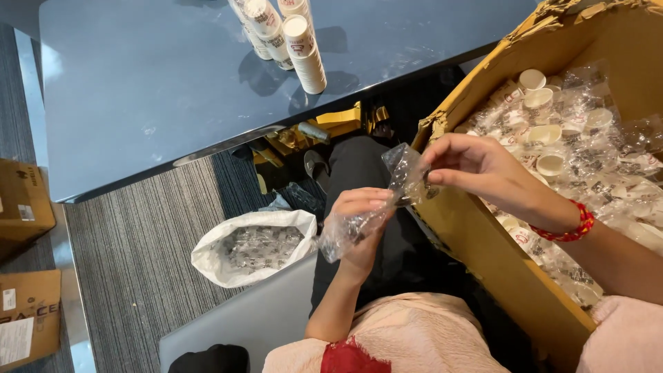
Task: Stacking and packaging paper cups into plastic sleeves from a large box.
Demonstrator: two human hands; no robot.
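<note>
Both my hands hold one crumpled clear plastic wrapper (376, 204) in front of my lap. My left hand (360, 224) grips its lower end in a closed fist. My right hand (476, 169) pinches the upper end between thumb and fingers; a red bead bracelet (572, 226) is on that wrist. Just right of my hands stands a large open cardboard box (483, 255) holding several small paper cups (545, 135) in clear plastic wrapping.
A white bag (207, 259) on the striped carpet holds several crumpled clear wrappers. Stacks of paper cups (304, 52) stand on the dark blue table (152, 90). Two cardboard boxes (24, 200) sit at the left edge. A grey panel (255, 314) lies by my left leg.
</note>
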